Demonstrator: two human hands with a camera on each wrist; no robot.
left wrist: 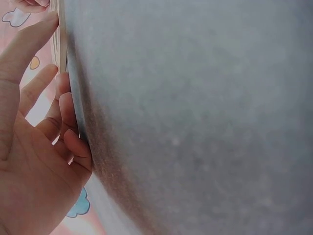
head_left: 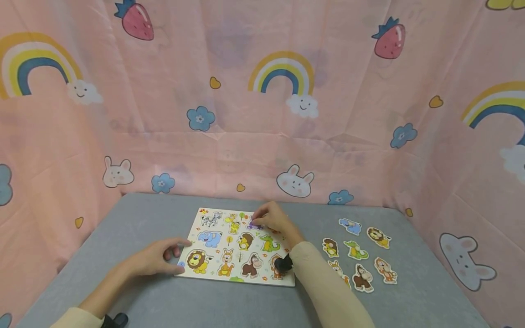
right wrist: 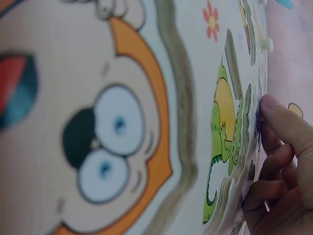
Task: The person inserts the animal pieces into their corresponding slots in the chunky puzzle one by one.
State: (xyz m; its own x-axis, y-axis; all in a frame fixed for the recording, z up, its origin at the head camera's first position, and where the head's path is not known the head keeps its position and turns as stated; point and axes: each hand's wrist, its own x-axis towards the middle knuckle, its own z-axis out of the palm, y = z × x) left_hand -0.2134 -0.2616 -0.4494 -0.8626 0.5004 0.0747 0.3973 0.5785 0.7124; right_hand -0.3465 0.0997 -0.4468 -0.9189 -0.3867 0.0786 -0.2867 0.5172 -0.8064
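A white puzzle board (head_left: 221,279) with animal pictures in outlined recesses lies on the grey table. My right hand (head_left: 275,221) reaches over its far edge and pinches a small purple animal piece (head_left: 255,224) at the top row; the fingers cover much of it. In the right wrist view, the fingers of my right hand (right wrist: 281,161) meet the board's surface beyond the crocodile picture (right wrist: 222,122). Along the board's left edge rests my left hand (head_left: 153,257), thumb at the near corner and index fingertip farther up. The left wrist view shows these fingertips touching the board edge (left wrist: 62,34).
Right of the board lie several loose animal pieces, among them an elephant (head_left: 350,226), a lion (head_left: 378,237), a crocodile (head_left: 356,250), a gorilla (head_left: 362,278) and a monkey (head_left: 385,270). My right forearm (head_left: 324,287) partly hides the kangaroo piece (head_left: 337,269). A pink patterned curtain (head_left: 246,150) surrounds the table.
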